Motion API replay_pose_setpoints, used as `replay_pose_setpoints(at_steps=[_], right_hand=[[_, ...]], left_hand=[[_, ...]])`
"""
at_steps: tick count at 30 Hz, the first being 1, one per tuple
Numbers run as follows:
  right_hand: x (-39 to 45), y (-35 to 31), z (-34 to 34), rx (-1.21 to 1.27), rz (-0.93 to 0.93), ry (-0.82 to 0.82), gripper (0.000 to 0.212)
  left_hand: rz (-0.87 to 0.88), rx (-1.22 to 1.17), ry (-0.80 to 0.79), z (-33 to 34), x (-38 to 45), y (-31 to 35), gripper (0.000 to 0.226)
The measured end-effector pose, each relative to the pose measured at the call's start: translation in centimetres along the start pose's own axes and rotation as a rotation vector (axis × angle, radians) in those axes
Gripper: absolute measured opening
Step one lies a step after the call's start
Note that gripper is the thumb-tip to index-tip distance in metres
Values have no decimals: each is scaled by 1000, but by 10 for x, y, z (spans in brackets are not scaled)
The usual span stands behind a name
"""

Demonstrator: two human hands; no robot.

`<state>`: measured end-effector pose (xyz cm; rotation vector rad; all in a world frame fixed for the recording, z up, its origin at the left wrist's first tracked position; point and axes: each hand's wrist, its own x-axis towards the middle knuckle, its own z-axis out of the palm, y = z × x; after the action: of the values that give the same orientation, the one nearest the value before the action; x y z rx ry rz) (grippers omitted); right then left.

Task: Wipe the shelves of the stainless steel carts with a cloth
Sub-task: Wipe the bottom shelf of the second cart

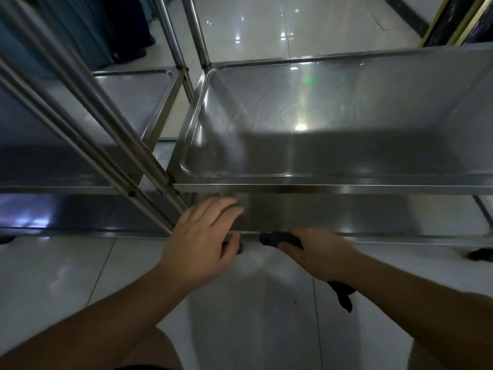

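The right hand [317, 252], low centre-right of frame, grips the dark cloth [280, 240] at the bottom shelf [346, 217] front lip. The shelf runs left-right just above it. The left hand [202, 236] rests open beside.

Our two forearms come in from the lower corners of the frame, bare all the way, with no sleeve edge showing. Our left hand [202, 244] in the lower middle and our right hand [320, 256] just to its right wear no gloves, rings, watch or bands that we can see. At the bottom left our bare knee shows, and at the very bottom edge a strip of dark fabric, probably the hem of our shorts
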<state>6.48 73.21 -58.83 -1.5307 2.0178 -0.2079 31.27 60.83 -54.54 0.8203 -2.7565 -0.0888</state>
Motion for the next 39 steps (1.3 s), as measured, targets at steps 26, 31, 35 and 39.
replay_pose_setpoints(at_steps=[26,31,35,39], right_hand=[[186,-4,85,83,4,362,33],[196,-9,97,55,-50,456,45],[203,-20,104,80,-67,494,45],[217,-35,115,42,-123,518,45]], left_hand=[[-278,57,-264,162,-55,-111,20],[-628,-201,-199,179,-51,-121,22],[-701,-408,-135,174,-38,-125,32],[-737,-557,-53,179,-24,-125,32]])
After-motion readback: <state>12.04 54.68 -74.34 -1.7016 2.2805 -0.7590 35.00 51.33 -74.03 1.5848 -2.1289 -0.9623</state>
